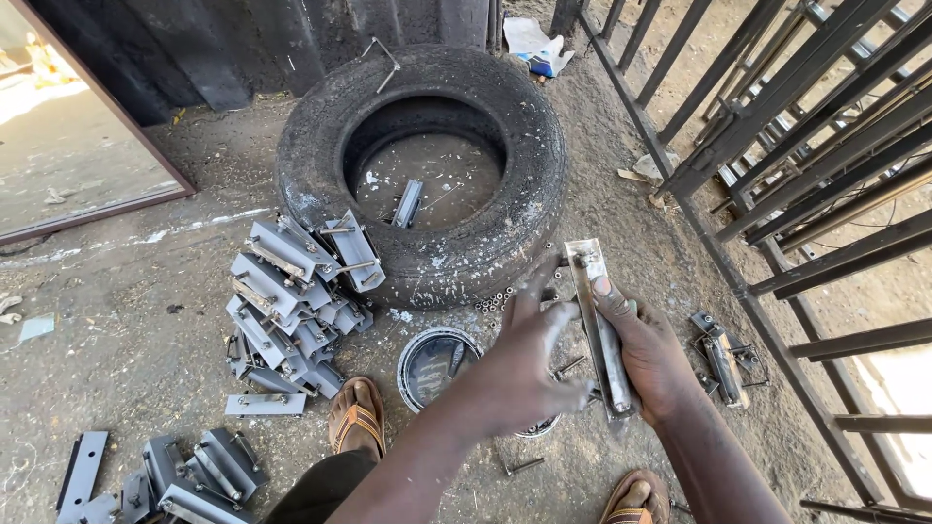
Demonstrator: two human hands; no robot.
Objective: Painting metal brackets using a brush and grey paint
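A long grey metal bracket [599, 325] is gripped by the right hand [652, 357] — thumb laid along its face, the other fingers curled behind it. The left hand [524, 364] is set against the bracket's left edge, fingers extended and loosely spread, fingertips touching it. Just below the left fingers a round metal tin [433, 365] is seen on the ground. Left of them, stacked metal brackets [291, 296] are piled. Beyond the fingertips lies a worn tyre [427, 165] — one bracket inside it.
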